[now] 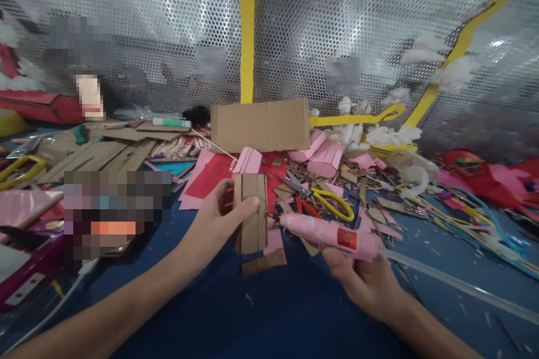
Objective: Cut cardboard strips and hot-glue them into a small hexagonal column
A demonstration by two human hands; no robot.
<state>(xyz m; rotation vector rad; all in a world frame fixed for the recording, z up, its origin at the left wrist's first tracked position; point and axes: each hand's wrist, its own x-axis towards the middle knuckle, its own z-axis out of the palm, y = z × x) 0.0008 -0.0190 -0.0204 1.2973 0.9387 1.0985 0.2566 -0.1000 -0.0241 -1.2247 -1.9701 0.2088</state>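
My left hand (pixel 225 214) grips a folded strip of brown cardboard (pixel 254 230) upright, thumb across its front and fingers behind. In my right hand (pixel 366 277) is a pink glue gun (pixel 315 228), a clear glue stick trailing from its back end. Its nozzle points left and is close to the cardboard's right edge; whether it touches I cannot tell. Below the held piece lies a small cardboard scrap (pixel 264 263). Yellow-handled scissors (pixel 332 203) rest just beyond the glue gun, and a small pink folded box (pixel 247 161) sits behind the cardboard.
A large cardboard box (pixel 260 125) stands at the back against the perforated metal wall (pixel 295 22). Cardboard sheets (pixel 90 157) and a capped glue stick (pixel 171 122) lie at left. Scraps (pixel 379 216), white fluff (pixel 393 136) and coloured pipe cleaners (pixel 484 230) spread over the right side.
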